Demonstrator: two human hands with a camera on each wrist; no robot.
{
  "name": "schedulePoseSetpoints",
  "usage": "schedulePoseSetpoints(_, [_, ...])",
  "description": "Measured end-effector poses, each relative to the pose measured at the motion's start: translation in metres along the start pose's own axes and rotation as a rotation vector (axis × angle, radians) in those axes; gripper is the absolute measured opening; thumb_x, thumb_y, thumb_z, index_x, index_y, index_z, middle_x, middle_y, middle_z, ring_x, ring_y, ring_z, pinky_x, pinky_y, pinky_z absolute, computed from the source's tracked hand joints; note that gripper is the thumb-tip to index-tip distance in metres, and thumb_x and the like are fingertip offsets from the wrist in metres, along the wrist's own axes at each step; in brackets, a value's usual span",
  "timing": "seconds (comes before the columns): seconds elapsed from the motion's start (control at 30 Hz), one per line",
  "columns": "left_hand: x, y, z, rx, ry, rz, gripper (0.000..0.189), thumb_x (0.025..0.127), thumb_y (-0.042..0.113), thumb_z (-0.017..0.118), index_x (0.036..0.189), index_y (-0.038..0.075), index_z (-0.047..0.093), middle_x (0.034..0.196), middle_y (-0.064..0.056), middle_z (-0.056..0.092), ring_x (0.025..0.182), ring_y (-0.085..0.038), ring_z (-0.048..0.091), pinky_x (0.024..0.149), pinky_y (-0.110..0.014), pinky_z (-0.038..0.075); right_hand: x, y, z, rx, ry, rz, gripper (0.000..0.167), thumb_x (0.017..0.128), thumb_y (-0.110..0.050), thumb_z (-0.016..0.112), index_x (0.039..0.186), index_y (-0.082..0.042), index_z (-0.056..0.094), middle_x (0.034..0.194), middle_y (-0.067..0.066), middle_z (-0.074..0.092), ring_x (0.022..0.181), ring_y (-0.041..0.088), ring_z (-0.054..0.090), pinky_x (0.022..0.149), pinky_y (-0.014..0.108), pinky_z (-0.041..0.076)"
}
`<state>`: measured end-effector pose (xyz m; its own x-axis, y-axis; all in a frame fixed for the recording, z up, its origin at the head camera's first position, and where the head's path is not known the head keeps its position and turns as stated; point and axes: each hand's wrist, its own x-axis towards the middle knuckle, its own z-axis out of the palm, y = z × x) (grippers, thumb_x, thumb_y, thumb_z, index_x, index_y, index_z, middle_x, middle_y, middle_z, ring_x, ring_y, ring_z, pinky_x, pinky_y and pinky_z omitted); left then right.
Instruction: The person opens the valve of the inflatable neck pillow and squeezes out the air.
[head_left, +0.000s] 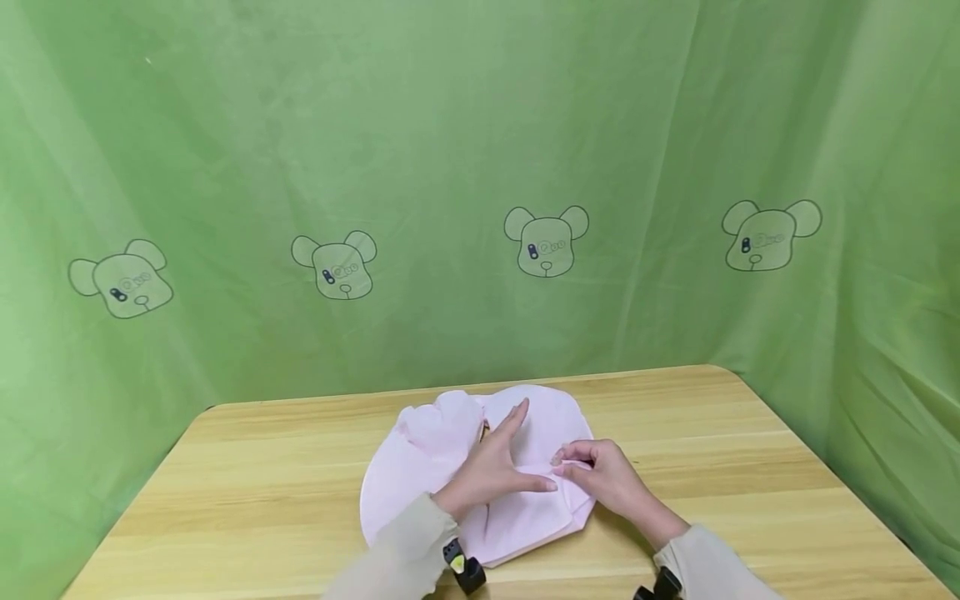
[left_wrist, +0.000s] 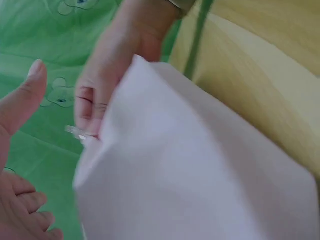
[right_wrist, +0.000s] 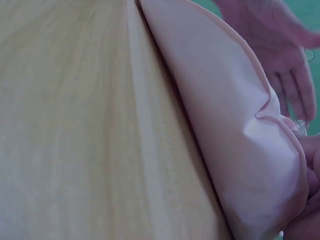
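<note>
A pale pink fabric piece (head_left: 405, 487) with a rounded, layered outline lies on the table, wrinkled at its far left. My right hand (head_left: 603, 479) pinches its right-hand part between thumb and fingers. Beside those fingertips a small clear plastic piece (left_wrist: 77, 133) sticks out; its kind cannot be made out. My left hand (head_left: 487, 468) is over the middle of the fabric, thumb and fingers spread, holding nothing. In the right wrist view the fabric's seamed edge (right_wrist: 245, 47) curves up toward the pinch, with a fold in it. A small brownish strip (head_left: 484, 430) shows near my left fingers, partly hidden.
The fabric rests on a wood-grain table (head_left: 247, 492) with rounded far corners. Behind and at both sides hangs a green curtain (head_left: 435, 150) printed with bear heads. Black straps with small devices (head_left: 465, 567) sit at both wrists, over light sleeves (head_left: 401, 542).
</note>
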<state>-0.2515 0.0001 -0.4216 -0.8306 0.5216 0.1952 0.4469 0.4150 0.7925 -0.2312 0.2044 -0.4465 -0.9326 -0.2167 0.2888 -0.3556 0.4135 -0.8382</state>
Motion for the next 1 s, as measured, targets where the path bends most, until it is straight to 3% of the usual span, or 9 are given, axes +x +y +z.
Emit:
schedulePoseSetpoints(0.17, [0.005, -0.007, 0.010, -0.009, -0.009, -0.030, 0.116, 0.065, 0.039, 0.085, 0.152, 0.014, 0.012, 0.156, -0.014, 0.012, 0.143, -0.027, 0.012, 0.115, -0.047, 0.013, -0.001, 0.001, 0.000, 0.012, -0.004, -0.007, 0.011, 0.080, -0.005, 0.071, 0.089, 0.002, 0.070, 0.086, 0.009, 0.070, 0.081, 0.005, 0.060, 0.075, 0.019, 0.051])
schedulePoseSetpoints(0.53, [0.011, -0.018, 0.024, 0.015, 0.010, 0.025, 0.115, 0.067, 0.039, 0.083, 0.151, 0.008, 0.011, 0.157, -0.009, 0.012, 0.144, -0.026, 0.007, 0.115, -0.047, 0.011, -0.001, -0.001, 0.001, 0.011, -0.007, -0.010, 0.010, 0.080, -0.003, 0.070, 0.089, 0.002, 0.070, 0.087, 0.009, 0.070, 0.083, 0.011, 0.062, 0.079, 0.019, 0.051])
schedulePoseSetpoints(1.0, [0.012, -0.023, 0.030, -0.180, -0.072, -0.123, 0.112, 0.071, 0.031, 0.083, 0.152, 0.013, 0.008, 0.158, -0.004, 0.007, 0.144, -0.022, 0.005, 0.116, -0.043, 0.007, 0.000, 0.000, 0.000, -0.032, 0.002, -0.024, 0.010, 0.079, -0.003, 0.071, 0.088, 0.001, 0.070, 0.086, 0.008, 0.070, 0.083, 0.009, 0.062, 0.079, 0.019, 0.051])
